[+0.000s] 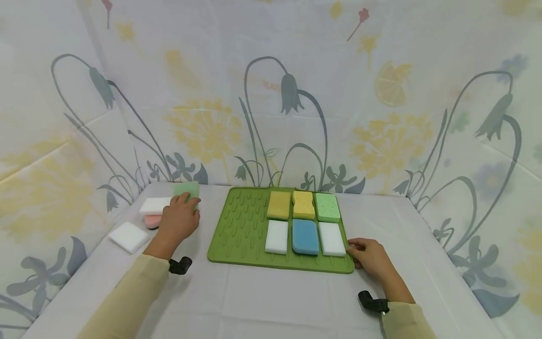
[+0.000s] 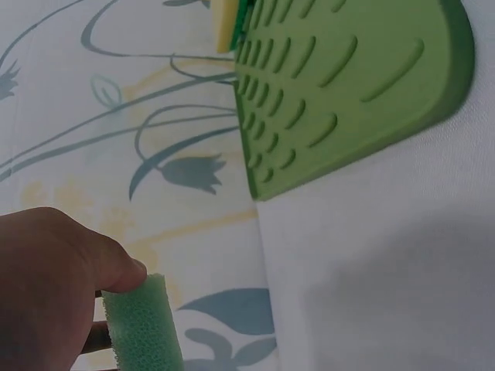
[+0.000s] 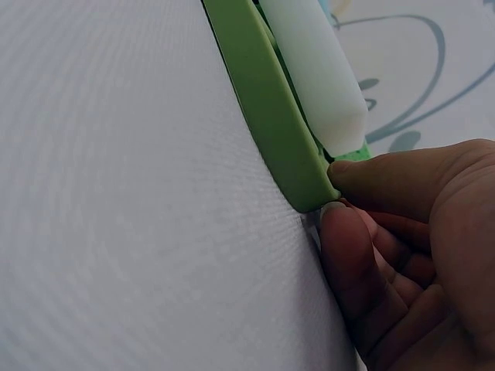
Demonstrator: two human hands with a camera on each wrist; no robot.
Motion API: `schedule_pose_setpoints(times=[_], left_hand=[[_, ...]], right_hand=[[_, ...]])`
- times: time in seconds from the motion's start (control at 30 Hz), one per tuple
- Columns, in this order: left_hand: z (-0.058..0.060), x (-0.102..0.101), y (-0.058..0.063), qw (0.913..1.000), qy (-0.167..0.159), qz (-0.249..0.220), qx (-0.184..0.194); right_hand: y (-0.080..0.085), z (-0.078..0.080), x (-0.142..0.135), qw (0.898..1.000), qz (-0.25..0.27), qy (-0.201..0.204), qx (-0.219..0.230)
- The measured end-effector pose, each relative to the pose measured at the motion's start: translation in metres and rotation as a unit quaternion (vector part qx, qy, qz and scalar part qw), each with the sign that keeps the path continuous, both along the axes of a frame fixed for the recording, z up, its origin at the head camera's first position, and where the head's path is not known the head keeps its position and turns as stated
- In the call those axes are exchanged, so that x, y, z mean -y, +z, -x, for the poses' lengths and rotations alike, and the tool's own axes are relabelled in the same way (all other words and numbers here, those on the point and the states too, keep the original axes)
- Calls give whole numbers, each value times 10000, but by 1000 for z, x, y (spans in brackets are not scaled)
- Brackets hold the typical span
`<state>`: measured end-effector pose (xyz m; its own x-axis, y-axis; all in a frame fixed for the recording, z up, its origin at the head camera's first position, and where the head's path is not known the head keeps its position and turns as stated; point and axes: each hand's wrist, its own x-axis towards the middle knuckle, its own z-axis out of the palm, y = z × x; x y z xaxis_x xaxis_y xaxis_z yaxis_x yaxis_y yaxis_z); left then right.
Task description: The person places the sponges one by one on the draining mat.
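Observation:
At the far left of the table, my left hand (image 1: 179, 220) pinches a light green sponge (image 1: 186, 189). In the left wrist view the thumb presses the porous edge of that sponge (image 2: 143, 321), with fingers behind it. My right hand (image 1: 370, 256) pinches the near right corner of a green ridged mat (image 1: 237, 226) between thumb and finger. On the mat's right part lie two rows: a mustard sponge (image 1: 279, 205), a yellow sponge (image 1: 303, 205) and a green speckled sponge (image 1: 327, 207) behind; a white sponge (image 1: 276, 237), a blue sponge (image 1: 305, 237) and another white sponge (image 1: 332, 239) in front.
Beside my left hand, a white block (image 1: 154, 205) rests over a pink sponge (image 1: 152, 221). A flat white sponge (image 1: 129, 237) lies nearer the table's left edge. White cloth (image 1: 271, 301) covers the table, and a flower-printed curtain (image 1: 271, 94) stands behind it.

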<state>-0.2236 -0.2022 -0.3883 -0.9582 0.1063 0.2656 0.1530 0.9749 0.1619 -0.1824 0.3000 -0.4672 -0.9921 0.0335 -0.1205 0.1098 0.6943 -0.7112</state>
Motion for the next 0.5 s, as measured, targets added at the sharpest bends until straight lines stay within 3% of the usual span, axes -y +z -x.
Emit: schedule_pose_setpoints(times=[0.5], left_hand=[[17, -35, -10, 9996, -195, 169, 100]], right_hand=[[0, 1, 1, 10000, 51, -31, -14]])
